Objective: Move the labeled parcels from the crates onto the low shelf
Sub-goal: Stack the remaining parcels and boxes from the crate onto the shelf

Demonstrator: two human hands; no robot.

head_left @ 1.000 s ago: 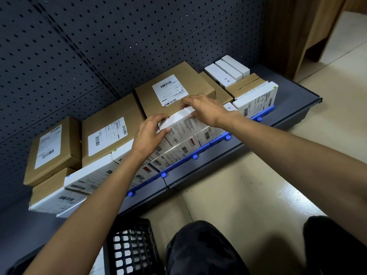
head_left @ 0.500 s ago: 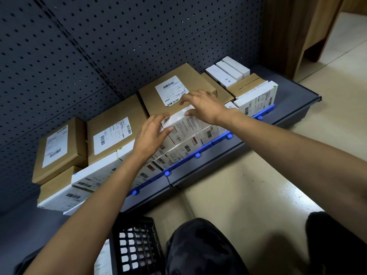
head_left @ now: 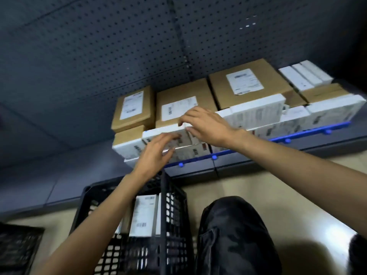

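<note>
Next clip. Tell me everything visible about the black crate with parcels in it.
The black crate looks like plastic, with lattice walls of square holes and a solid rim. It stands open-topped on the pale floor, just before the low shelf, left of the person's knee. White labelled parcels stand on edge inside. The left forearm crosses above it.

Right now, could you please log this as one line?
left hand: on white parcel front | right hand: on its top edge | black crate: parcels inside
</note>
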